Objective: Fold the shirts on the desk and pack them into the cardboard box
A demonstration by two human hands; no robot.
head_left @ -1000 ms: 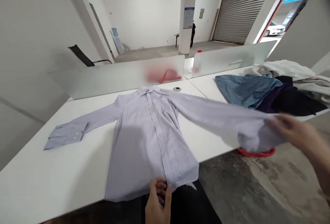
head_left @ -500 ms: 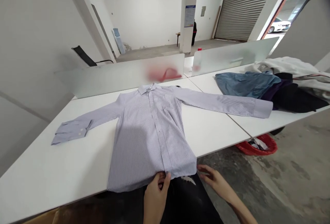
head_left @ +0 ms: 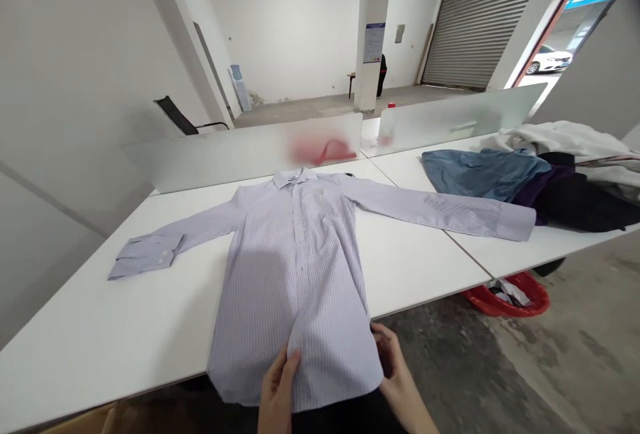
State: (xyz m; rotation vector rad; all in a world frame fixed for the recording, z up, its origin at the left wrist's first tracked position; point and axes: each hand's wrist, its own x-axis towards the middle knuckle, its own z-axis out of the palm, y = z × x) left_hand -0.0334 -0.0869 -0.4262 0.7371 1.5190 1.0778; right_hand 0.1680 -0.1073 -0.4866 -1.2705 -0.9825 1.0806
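A pale lilac pinstriped dress shirt (head_left: 295,274) lies face up on a white table (head_left: 100,327), its collar toward the frosted glass divider (head_left: 225,154) and its hem at the table's near edge. One sleeve reaches out to the left of the view, ending in a buttoned cuff (head_left: 147,254). The other stretches right, and its cuff (head_left: 517,221) ends just beside a heap of clothes.

The left hand (head_left: 277,394) is on the front of the shirt near the hem, its fingers (head_left: 293,357) pinching the cloth. The right hand (head_left: 397,381) is at the hem's right corner, its fingers (head_left: 380,344) curled around the edge and clamped on the fabric.

The heap (head_left: 530,181) holds a blue denim garment (head_left: 480,174), purple and black clothes, and white cloth at the far end. On the concrete floor (head_left: 440,354) under the table's edge sits a red plastic basin (head_left: 505,297), with crumpled white and dark cloth inside. Far off, a person in dark clothes (head_left: 382,76) stands beside a pillar.
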